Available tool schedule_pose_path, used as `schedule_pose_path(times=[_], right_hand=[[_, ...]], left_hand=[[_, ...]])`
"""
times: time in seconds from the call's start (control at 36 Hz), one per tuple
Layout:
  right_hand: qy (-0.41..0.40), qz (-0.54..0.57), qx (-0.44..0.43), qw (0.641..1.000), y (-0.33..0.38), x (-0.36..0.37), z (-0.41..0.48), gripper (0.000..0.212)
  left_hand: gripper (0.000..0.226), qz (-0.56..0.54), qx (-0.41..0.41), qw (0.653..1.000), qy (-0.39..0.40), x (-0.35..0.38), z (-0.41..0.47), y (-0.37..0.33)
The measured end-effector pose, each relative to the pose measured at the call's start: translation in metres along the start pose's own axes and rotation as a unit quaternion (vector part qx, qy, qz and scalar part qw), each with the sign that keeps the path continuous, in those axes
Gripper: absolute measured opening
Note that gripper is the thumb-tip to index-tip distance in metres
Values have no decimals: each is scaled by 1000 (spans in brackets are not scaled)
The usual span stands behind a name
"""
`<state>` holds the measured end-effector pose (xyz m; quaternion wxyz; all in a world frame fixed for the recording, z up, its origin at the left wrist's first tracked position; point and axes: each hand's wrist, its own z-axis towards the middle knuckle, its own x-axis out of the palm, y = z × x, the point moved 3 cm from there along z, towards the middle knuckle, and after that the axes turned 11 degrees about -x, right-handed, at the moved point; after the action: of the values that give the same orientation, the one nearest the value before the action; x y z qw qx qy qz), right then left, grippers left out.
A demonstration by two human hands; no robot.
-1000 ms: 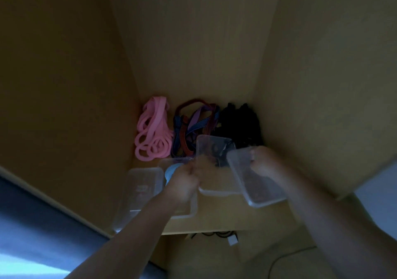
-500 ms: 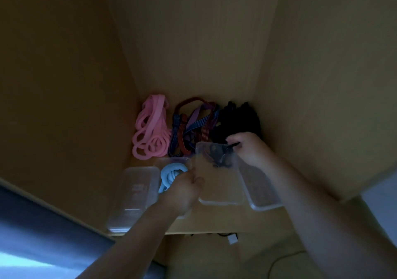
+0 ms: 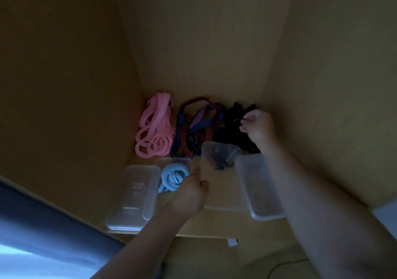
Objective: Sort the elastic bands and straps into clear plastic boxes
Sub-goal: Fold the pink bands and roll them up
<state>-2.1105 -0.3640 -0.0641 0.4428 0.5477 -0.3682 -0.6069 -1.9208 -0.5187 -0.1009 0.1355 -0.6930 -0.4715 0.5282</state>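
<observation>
Far back, right hand (image 3: pixel 258 126) pinches black strap (image 3: pixel 233 116) lying just leftward

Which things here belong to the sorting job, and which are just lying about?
Job:
pink bands
striped straps
black straps, pinched by the right hand
blue band in the second box
middle box, gripped by the left hand
right box
leftmost box

Lying about:
small white object and cable below the shelf
blue-grey cloth
</observation>
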Motion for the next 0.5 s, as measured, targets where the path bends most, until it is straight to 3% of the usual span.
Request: schedule_pose_path(times=[0.22,0.39,0.5], right_hand=[[-25,-53,-45,997,20,16,48,25],[191,-189,16,963,5,28,50,38],[149,-191,17,970,-4,23,44,33]], left_hand=[[18,-52,1,998,-18,-8,9,-1],[27,-39,6,999,-25,-11,10,-3],[35,-23,-1,999,-35,-10,11,-2]])
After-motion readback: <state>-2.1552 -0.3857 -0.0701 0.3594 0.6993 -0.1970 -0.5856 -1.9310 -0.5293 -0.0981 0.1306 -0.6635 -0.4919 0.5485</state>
